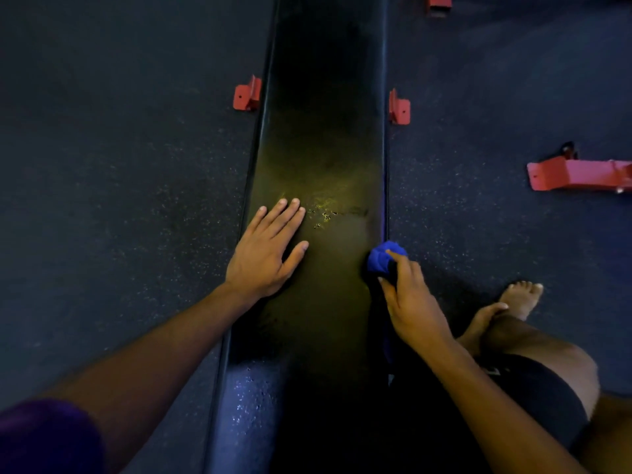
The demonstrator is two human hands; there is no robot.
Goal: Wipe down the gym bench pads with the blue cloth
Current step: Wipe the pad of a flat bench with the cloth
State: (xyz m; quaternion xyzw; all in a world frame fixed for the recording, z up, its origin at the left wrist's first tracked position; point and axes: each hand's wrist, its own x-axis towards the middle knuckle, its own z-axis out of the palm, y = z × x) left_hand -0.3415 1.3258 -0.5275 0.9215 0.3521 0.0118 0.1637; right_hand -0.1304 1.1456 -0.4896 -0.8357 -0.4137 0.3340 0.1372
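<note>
The blue cloth (pixel 383 258) sat bunched at the right edge of the bench pad (pixel 321 148), and the right hand (pixel 412 302) had it, fingers and thumb curled round the wad! Only the front of the cloth poked out past the fingertips; the rest was buried under the hand, and a dark strip trailing down by the wrist was too murky to call. Across from it, the left hand (pixel 265 249) lay flat on the pad near the left edge, fingers straight and slightly spread, palm down. Just beyond those fingertips a scuffed, flecked patch (pixel 325 213) caught yellowish light. Toward the wearer, below the left hand, small droplets (pixel 246 398) glinted on the pad's side. The far end of the pad sank into shadow, hard to make out. Outward on the speckled floor (pixel 119 165), red metal brackets (pixel 247 94) stood either side of the pad, well ahead of both hands, and a larger red frame piece (pixel 578 174) was cut off by the right border. Behind the right hand, a bare foot (pixel 521 297) rested on the floor.
</note>
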